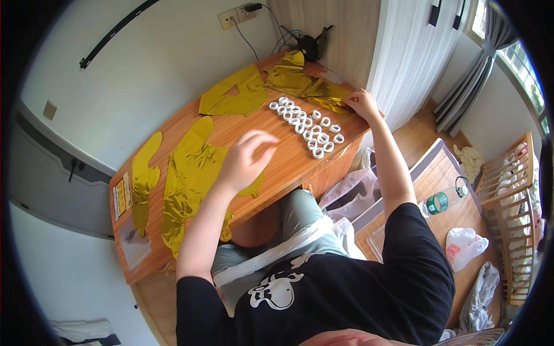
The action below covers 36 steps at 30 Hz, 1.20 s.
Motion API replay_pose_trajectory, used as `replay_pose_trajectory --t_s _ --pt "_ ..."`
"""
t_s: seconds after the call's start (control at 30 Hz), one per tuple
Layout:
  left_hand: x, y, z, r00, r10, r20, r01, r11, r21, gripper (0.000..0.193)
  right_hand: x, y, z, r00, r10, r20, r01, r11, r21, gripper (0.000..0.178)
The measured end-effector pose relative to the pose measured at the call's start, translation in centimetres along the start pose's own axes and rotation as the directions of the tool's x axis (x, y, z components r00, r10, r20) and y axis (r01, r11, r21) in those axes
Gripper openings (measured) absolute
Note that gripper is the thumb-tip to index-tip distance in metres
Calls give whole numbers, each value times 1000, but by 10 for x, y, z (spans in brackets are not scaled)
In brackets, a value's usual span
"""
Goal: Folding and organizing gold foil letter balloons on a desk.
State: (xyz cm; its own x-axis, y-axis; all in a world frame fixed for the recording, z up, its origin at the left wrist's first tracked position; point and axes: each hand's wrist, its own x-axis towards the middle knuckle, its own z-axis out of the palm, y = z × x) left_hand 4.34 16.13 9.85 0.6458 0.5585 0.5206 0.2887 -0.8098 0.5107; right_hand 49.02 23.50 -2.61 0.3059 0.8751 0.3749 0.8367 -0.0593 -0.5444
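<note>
Toward the upper right of the frame, the right hand (362, 104) meets the lower right end of a gold foil sheet (319, 89), whose long axis runs up and left from it; its fingers bend together there (whether they pinch the foil, I cannot tell). That arm reaches out nearly straight. Farther off, the left hand (248, 157) hangs empty over the surface (291, 158), thumb and fingers parted, lower left of the white rings (307, 123).
</note>
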Motion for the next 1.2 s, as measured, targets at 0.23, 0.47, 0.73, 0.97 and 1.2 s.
replay_pose_trajectory --t_s 0.23,0.47,0.73,0.97,1.2 --pt "133 -47 126 992 21 126 -32 996 87 23 -6 -1 0 999 29 -28 -29 999 -12 29" --pt "191 -71 188 961 158 227 -231 911 341 19 -5 -7 5 998 55 -31 -54 998 21 25" --pt "208 -86 201 875 395 280 -473 821 320 9 -7 -4 3 997 58 -55 -53 995 83 25" --pt "217 -97 209 906 374 196 -418 865 279 9 -5 -5 -3 990 126 -60 -117 984 131 34" --pt "215 -102 214 919 365 149 -393 880 267 7 -6 3 -3 983 180 -31 -146 874 464 30"
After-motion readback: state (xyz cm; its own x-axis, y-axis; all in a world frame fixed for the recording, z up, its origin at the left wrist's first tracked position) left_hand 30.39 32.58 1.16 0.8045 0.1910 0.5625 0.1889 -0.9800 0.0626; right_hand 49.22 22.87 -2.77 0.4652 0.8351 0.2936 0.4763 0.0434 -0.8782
